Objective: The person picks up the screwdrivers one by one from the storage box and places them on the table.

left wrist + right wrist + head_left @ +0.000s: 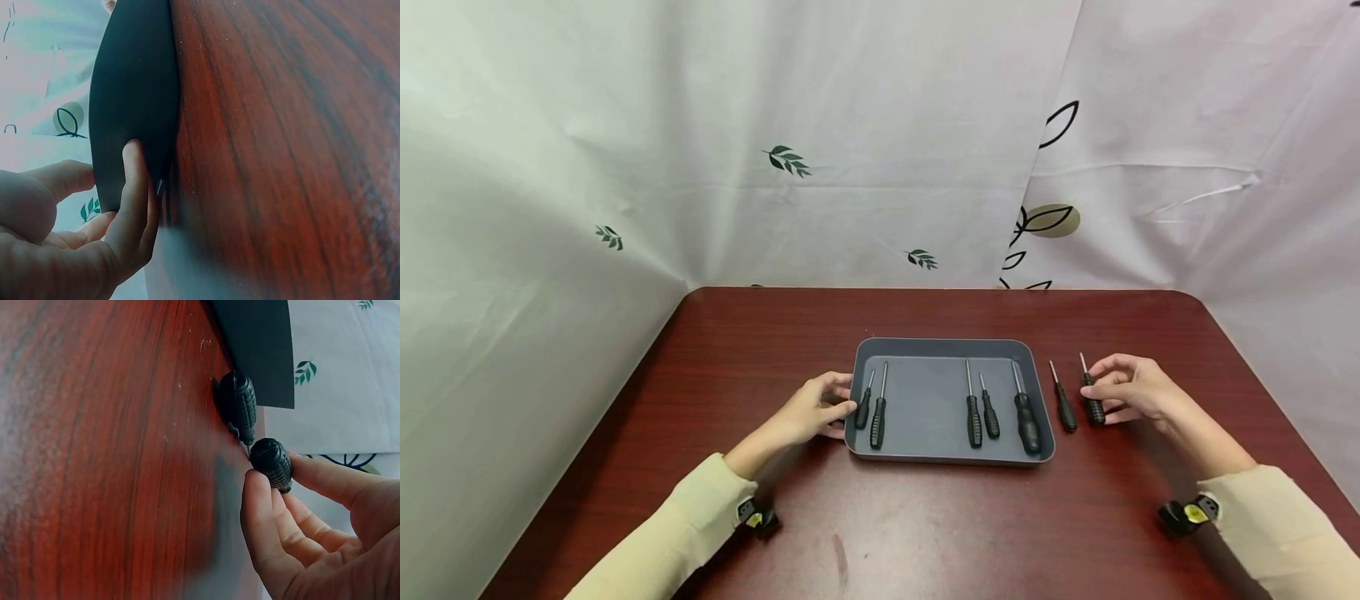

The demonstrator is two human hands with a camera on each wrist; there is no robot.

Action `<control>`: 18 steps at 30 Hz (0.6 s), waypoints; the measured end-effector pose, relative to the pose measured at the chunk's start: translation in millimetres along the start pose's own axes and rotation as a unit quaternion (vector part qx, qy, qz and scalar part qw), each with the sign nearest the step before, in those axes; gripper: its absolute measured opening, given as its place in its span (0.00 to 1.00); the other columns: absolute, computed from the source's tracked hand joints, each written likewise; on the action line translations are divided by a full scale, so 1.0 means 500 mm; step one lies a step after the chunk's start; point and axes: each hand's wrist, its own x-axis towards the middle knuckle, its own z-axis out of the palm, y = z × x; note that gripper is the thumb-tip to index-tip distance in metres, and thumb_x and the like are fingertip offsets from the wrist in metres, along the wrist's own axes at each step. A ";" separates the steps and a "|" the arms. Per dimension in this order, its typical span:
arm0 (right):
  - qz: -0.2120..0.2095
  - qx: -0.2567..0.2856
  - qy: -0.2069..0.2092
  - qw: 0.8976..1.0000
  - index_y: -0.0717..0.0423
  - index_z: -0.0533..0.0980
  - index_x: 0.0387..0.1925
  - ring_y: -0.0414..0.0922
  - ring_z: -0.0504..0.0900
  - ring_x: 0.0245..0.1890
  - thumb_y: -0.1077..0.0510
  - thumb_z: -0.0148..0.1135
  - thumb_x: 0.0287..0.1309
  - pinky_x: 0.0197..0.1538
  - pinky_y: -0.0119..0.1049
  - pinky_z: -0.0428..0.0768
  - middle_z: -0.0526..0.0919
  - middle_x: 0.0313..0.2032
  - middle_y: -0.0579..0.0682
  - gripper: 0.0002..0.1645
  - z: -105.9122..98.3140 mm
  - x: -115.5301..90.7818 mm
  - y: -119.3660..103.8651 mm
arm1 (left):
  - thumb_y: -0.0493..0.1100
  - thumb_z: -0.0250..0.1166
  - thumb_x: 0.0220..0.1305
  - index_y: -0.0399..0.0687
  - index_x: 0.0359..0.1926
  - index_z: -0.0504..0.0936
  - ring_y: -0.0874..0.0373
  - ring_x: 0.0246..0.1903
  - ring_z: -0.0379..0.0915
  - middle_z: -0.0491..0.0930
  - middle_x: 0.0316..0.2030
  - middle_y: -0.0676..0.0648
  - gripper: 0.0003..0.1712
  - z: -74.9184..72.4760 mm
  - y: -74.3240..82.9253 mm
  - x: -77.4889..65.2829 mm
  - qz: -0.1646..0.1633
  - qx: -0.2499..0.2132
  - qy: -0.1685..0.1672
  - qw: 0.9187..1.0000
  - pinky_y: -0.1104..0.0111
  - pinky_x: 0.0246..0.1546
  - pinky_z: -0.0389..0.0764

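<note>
A dark grey rectangular tray [925,408] lies on the table, also seen from its outer wall in the left wrist view. My left hand [817,407] grips its left edge, thumb at the rim and fingers along the outer wall [134,75]. Two black-handled screwdrivers [877,425] lie at the tray's left, and three more, including a thick-handled one [1027,425], at its right. Right of the tray, my right hand [1131,390] pinches the black handle of a screwdriver [272,461] between thumb and fingers, shaft pointing away. Another screwdriver [1065,410] lies on the table between that hand and the tray.
The reddish-brown wooden table [752,333] has rounded far corners. Pale cloth [865,217] with leaf prints hangs behind it and along both sides. A small dark device [758,515] is worn on each wrist.
</note>
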 end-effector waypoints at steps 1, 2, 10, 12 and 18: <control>-0.001 -0.004 0.002 1.000 0.69 0.68 0.48 0.43 0.81 0.23 0.64 0.70 0.58 0.29 0.44 0.88 0.81 0.26 0.44 0.23 0.000 0.000 -0.001 | 0.30 0.58 0.72 0.22 0.69 0.59 0.47 0.43 0.79 0.71 0.52 0.28 0.30 0.000 0.000 0.000 0.000 0.000 0.000 1.000 0.56 0.34 0.88; -0.003 -0.006 0.003 1.000 0.69 0.68 0.48 0.43 0.81 0.23 0.64 0.70 0.58 0.29 0.44 0.88 0.81 0.26 0.44 0.23 0.001 0.001 -0.001 | 0.30 0.58 0.72 0.22 0.69 0.59 0.47 0.43 0.79 0.71 0.52 0.28 0.30 0.000 0.001 -0.001 0.000 0.000 0.000 1.000 0.56 0.34 0.88; -0.005 -0.022 0.006 1.000 0.73 0.68 0.49 0.44 0.81 0.22 0.65 0.70 0.58 0.28 0.44 0.88 0.80 0.26 0.46 0.25 0.004 0.009 0.007 | 0.30 0.58 0.72 0.23 0.69 0.59 0.46 0.43 0.79 0.71 0.52 0.28 0.30 0.001 0.001 0.000 -0.001 0.000 -0.001 1.000 0.55 0.35 0.88; -0.006 -0.025 0.006 1.000 0.74 0.68 0.50 0.44 0.81 0.22 0.65 0.70 0.58 0.28 0.44 0.88 0.80 0.27 0.46 0.25 0.004 0.012 0.010 | 0.30 0.58 0.72 0.23 0.69 0.59 0.46 0.44 0.79 0.71 0.52 0.28 0.30 0.001 0.001 0.000 -0.002 0.000 -0.001 1.000 0.55 0.35 0.88; -0.002 -0.034 0.011 0.999 0.76 0.68 0.51 0.43 0.80 0.22 0.66 0.69 0.58 0.28 0.44 0.88 0.79 0.27 0.47 0.26 0.007 0.016 0.011 | 0.30 0.58 0.72 0.23 0.69 0.59 0.46 0.43 0.79 0.71 0.52 0.28 0.30 0.001 0.001 0.001 -0.003 0.001 -0.001 1.000 0.55 0.35 0.88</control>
